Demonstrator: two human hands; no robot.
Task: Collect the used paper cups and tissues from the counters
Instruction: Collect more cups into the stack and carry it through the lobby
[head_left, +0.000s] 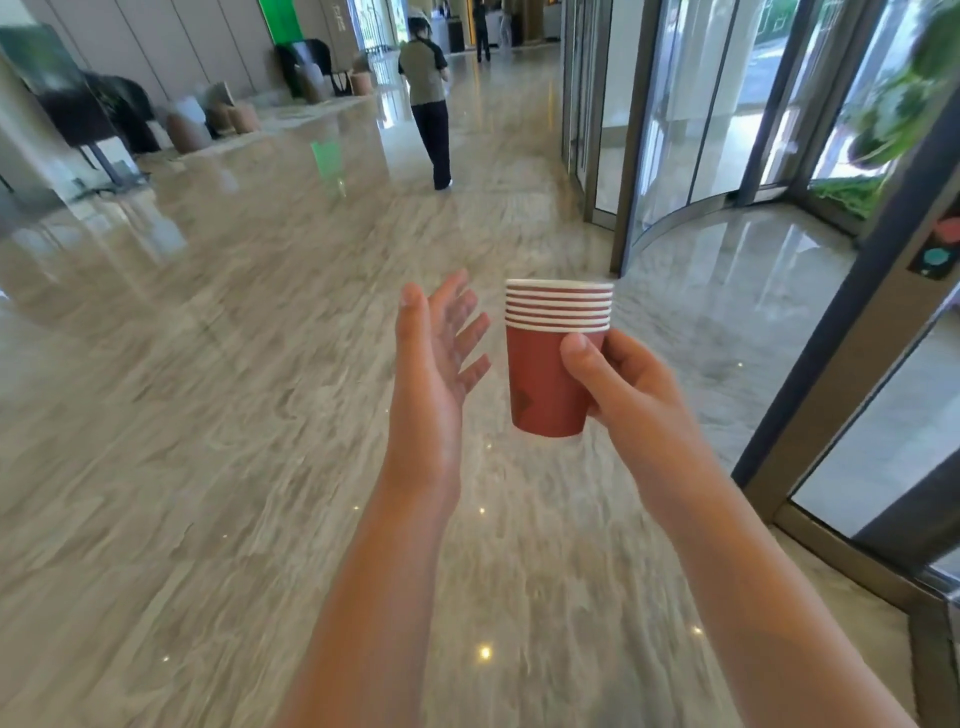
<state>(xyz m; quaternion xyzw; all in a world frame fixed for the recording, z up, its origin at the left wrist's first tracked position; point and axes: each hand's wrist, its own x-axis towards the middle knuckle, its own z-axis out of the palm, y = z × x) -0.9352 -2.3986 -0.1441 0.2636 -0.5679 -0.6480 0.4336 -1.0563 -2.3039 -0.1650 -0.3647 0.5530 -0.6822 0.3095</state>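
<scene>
The right hand (618, 384) grips a nested stack of red paper cups (553, 358) upright above the marble floor (208, 415), thumb across the front, fingers curled behind. Just left of the stack, not touching it, the left hand (436, 358) is raised, palm toward the cups, fingers spread and empty.

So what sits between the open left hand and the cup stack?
Nothing: the head view shows only marble floor behind the gap between left hand and stacked red paper cups.
</scene>
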